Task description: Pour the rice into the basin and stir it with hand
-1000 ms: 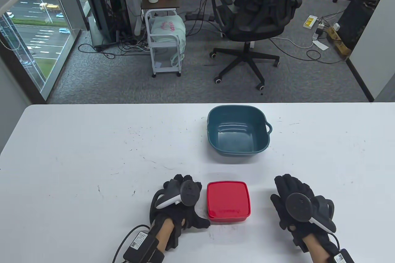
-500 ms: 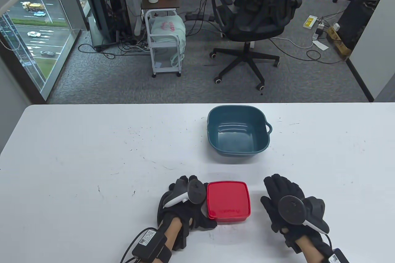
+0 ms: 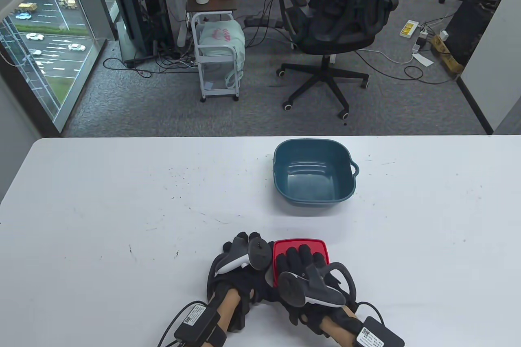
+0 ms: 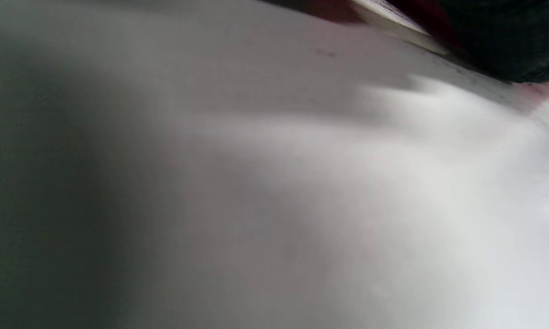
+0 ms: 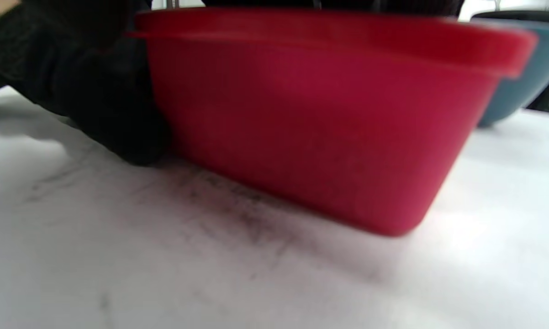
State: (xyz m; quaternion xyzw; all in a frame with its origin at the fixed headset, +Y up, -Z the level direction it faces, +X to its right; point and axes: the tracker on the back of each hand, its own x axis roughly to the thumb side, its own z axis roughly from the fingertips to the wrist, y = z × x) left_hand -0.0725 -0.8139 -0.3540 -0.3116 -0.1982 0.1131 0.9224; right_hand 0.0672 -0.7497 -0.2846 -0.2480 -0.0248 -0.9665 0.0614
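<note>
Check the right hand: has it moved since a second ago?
Yes. The right hand has swung left across the table and now lies on top of the red box; earlier it rested on bare table right of the box.

- Lidded box: solid red, lid and walls alike.
- Basin: dark teal, plain inside and out.
- Counter: white, flecked with dark scuffs.
- Both hands, left and right: black gloves; trackers dark grey with white.
- Office chair: black.
- Floor: speckled grey carpet.
</note>
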